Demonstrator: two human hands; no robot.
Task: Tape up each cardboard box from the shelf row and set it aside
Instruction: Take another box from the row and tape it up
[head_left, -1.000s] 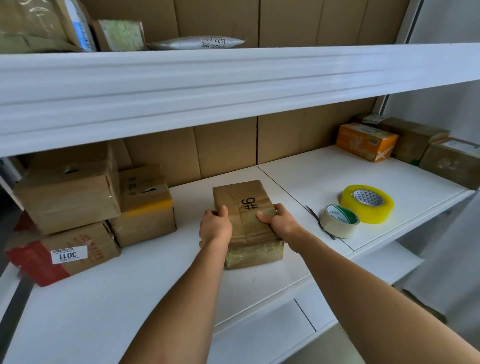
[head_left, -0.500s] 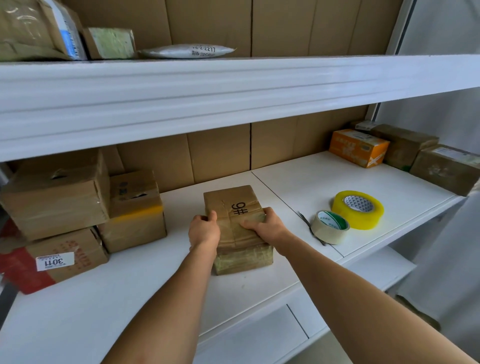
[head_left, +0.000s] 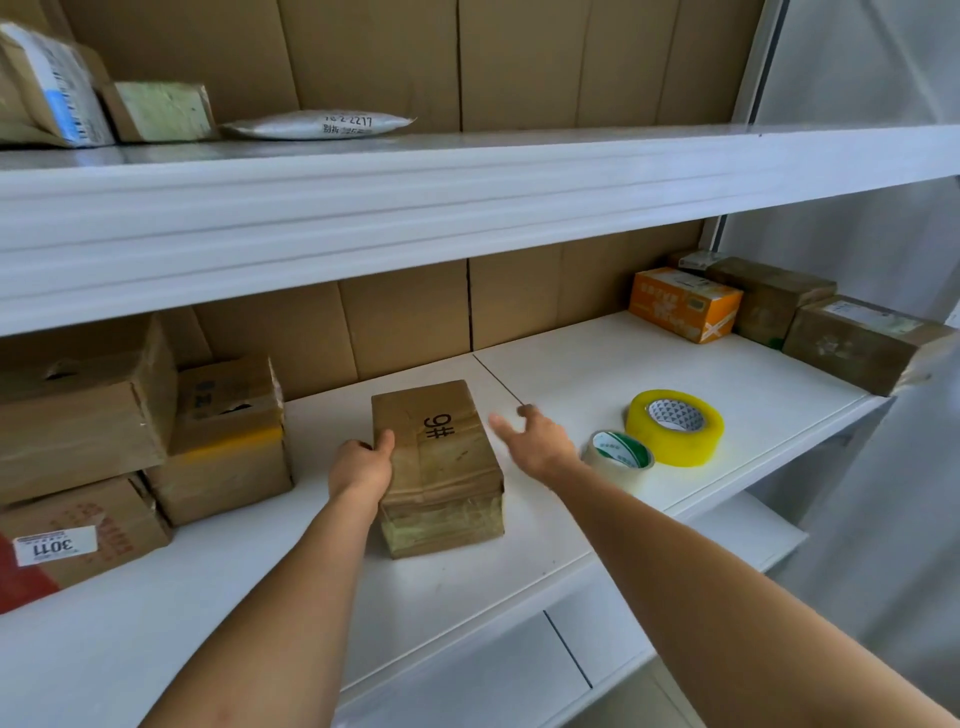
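The cardboard box (head_left: 436, 457) marked "9#" sits on the white shelf (head_left: 571, 379) in our one head view, its top and near face wrapped in clear tape. Our left hand (head_left: 361, 467) holds its left edge, the grip clamped there with the thumb lying on the top face and the fingers round the side. Our right hand (head_left: 535, 441) is off the box, just to the right of it and above the shelf, its grip apart with the fingers spread and blurred. Just right of that hand lies a pale tape roll (head_left: 621, 457), and touching it on the far right side is a yellow tape roll (head_left: 675, 428). Further off to the right and back stand an orange box (head_left: 683, 304) and two brown boxes (head_left: 862, 343). To the left of our left hand, stacked brown boxes (head_left: 228, 441) rest against the cardboard back wall; the lowest carries a "3011" label (head_left: 54, 545). On the upper shelf (head_left: 467, 176) we see parcels and a silver mailer (head_left: 319, 124).
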